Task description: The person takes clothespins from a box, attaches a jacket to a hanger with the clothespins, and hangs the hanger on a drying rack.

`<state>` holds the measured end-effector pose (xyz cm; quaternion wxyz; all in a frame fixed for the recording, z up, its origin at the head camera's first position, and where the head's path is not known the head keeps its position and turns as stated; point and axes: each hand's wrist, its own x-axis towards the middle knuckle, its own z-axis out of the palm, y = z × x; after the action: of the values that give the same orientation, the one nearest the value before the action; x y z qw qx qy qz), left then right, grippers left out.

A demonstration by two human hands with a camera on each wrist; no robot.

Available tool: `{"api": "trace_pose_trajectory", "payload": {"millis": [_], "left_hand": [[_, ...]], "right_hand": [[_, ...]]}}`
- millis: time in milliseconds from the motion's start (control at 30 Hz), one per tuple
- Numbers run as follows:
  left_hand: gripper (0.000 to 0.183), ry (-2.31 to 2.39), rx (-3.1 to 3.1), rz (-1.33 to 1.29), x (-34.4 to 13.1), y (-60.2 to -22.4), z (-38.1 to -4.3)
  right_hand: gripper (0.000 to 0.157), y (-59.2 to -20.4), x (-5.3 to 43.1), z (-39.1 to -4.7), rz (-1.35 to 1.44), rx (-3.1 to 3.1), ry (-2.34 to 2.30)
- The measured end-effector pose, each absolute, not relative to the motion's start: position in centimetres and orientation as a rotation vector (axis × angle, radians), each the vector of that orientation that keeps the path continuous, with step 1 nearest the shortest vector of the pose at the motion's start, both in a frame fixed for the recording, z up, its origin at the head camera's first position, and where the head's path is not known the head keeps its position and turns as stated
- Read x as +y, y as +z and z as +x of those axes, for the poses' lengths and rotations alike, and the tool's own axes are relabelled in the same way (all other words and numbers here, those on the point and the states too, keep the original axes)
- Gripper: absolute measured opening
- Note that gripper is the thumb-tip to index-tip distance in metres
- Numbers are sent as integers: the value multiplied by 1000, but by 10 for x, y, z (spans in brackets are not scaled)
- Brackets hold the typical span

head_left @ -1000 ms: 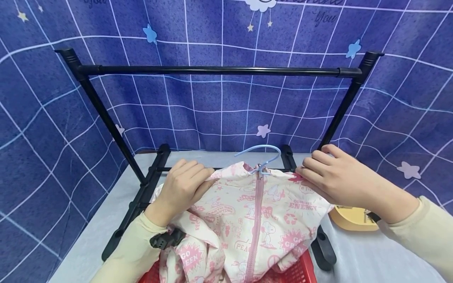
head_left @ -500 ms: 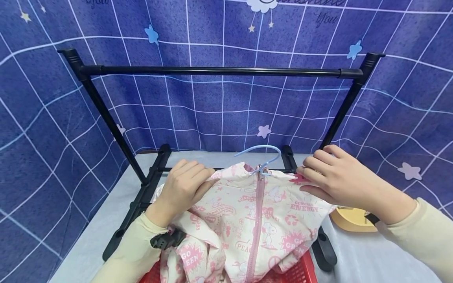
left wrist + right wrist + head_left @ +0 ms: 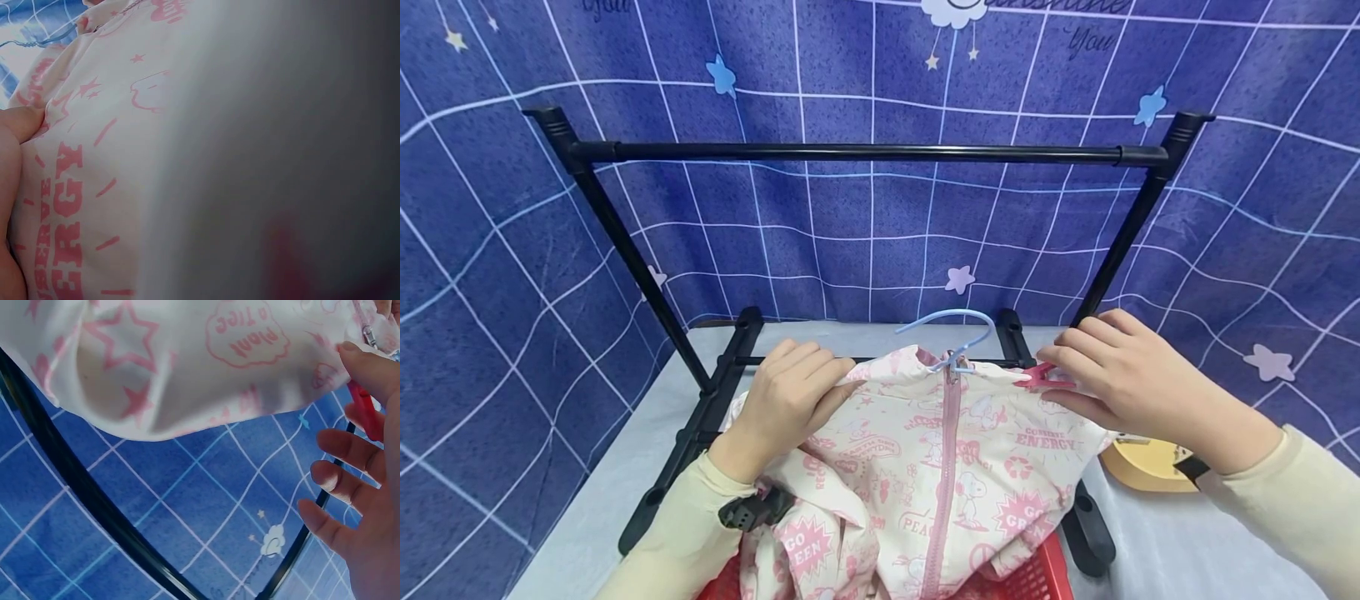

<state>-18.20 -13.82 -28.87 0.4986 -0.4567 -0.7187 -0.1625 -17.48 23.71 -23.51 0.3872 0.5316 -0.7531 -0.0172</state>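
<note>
A cream zip jacket (image 3: 992, 467) with pink cartoon prints hangs on a light-blue hanger (image 3: 973, 315), whose hook sticks up from the collar. At the jacket's left shoulder in the head view, my left hand (image 3: 793, 400) grips the fabric, thumb in front and fingers over the top. My right hand (image 3: 1108, 371) is at the other shoulder, pinching a pinkish-red clothespin (image 3: 1037, 377) between thumb and index finger. The clothespin sits at the jacket's top edge. In the right wrist view the other fingers (image 3: 340, 481) spread loosely below the clothespin (image 3: 365, 412).
A black garment rack (image 3: 865, 152) stands behind the jacket, with its feet (image 3: 1086, 529) on a white-covered table (image 3: 1187, 550). Under the jacket is a red basket (image 3: 1048, 575). A yellow tray (image 3: 1138, 467) lies at the right, partly behind the right wrist. A blue grid curtain (image 3: 865, 217) hangs behind.
My right hand has shifted slightly right and its fingers have eased back, so more of the clothespin shows. The left hand and the jacket have stayed nearly still.
</note>
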Motion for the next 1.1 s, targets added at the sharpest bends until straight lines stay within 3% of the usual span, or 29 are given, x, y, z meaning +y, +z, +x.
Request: {"api": "trace_pose_trajectory", "payload": {"millis": [633,1100], "left_hand": [[32,-405,-1719,-1109,-138,-288,-181],[31,-409,-1712,-1107,-137,-288,-182]], "right_hand": [[55,-253,251,-182,1276,-2035,104],[42,-270,251,-187,1293,-1933,89]]}}
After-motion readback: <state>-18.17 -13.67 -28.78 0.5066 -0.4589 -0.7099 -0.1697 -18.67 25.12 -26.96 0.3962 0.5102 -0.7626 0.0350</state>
